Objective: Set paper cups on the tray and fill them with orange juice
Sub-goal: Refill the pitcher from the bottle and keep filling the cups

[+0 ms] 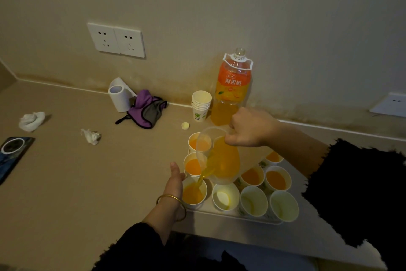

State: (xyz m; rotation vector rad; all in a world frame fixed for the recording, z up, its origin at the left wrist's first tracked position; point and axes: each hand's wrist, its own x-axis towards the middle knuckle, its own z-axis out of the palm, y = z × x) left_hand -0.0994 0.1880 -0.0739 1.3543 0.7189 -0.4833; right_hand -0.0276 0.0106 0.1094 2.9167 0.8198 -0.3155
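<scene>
— While juice streams from the clear pitcher (226,161), what does the right grip (250,128) have hold of?
— Its fingers are curled tight round the pitcher's handle. The pitcher is tipped down and to the left above the tray (230,219).
— And the left grip (175,183)?
— It holds the front-left cup (194,192) by its left wall, thumb raised, with a gold bangle (171,204) on the wrist. The stream lands in that cup, which is partly full.
— Where are the other cups?
— They all stand upright on the white tray, near the front edge of the bench (66,172). Two behind the front-left cup hold juice, and so do three at the right rear. The three front-row cups (253,201) show only a trace at the bottom.
— What is behind the tray?
— An uncapped orange juice bottle (231,88) stands by the wall. A stack of spare cups (201,103) is just beside it on the left, and a yellow cap (185,125) lies near.
</scene>
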